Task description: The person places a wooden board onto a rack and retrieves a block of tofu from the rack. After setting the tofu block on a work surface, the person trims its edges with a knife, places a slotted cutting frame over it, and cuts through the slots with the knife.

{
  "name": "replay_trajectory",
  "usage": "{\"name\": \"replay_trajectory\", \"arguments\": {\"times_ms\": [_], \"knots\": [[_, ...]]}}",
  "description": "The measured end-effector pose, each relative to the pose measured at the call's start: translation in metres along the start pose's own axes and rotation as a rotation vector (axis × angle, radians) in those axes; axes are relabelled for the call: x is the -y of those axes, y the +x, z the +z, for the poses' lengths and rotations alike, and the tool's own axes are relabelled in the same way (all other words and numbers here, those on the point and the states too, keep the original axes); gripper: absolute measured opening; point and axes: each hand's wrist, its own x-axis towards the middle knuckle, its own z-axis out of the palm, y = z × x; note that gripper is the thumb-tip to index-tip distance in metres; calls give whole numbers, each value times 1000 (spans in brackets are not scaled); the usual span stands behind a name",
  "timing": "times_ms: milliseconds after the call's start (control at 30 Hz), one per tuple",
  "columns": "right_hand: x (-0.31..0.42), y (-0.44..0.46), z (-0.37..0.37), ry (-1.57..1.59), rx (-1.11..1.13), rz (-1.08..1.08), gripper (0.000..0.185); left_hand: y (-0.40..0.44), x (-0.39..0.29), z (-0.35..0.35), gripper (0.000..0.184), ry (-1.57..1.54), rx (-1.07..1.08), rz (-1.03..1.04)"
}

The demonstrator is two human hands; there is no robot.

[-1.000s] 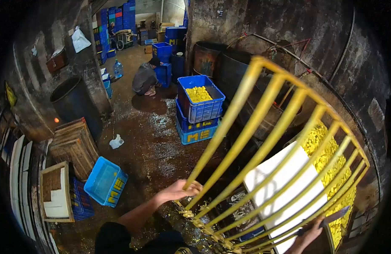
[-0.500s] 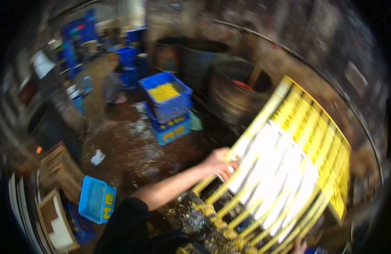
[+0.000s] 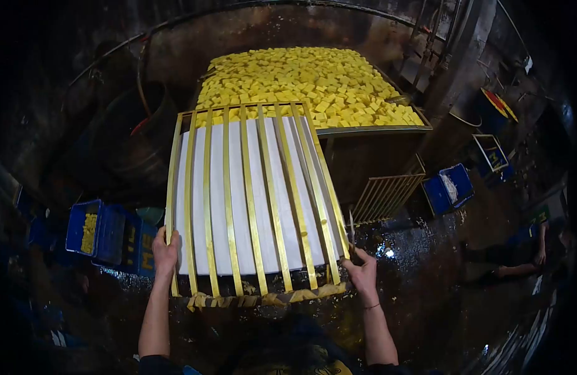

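A yellow slatted frame (image 3: 260, 206) lies tilted over a white sheet or board (image 3: 238, 187), which shows between the slats. My left hand (image 3: 165, 253) grips the frame's left edge near its lower corner. At the lower right corner my right hand (image 3: 361, 270) is closed on the frame, with a thin blade (image 3: 351, 225) sticking up beside its fingers. Beyond the frame's far edge, many yellow pieces (image 3: 301, 81) cover a raised surface. Cloth-like wrapping (image 3: 263, 300) runs along the frame's near edge.
Blue crates (image 3: 116, 237) stand at the left, one holding yellow pieces. Dark barrels (image 3: 129, 131) are behind them. Right of the table lean another slatted frame (image 3: 388, 197) and a blue crate (image 3: 448, 189). Another person's arm (image 3: 520, 269) shows at the far right.
The view has swung right to face the yellow pieces. The slatted frame has come down from a raised, slanted position to above the white sheet, with both hands at its sides.
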Motion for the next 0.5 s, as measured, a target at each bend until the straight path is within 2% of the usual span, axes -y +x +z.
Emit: {"name": "replay_trajectory", "arguments": {"times_ms": [33,233,300,367,433,500], "knots": [[-6,-2,0,-20,25,97,45,0,0,2,26,239,-141,179],[-22,13,1,-47,-48,-15,40,3,-8,27,28,302,-95,151],[-23,18,1,70,-28,-17,41,1,-8,34,28,309,-80,111],[-28,22,4,59,5,5,46,2,-2,37,24,272,-149,208],[-32,23,8,64,13,-3,46,3,2,38,26,263,-142,175],[-28,26,7,87,18,9,46,6,4,39,28,334,-168,226]]}}
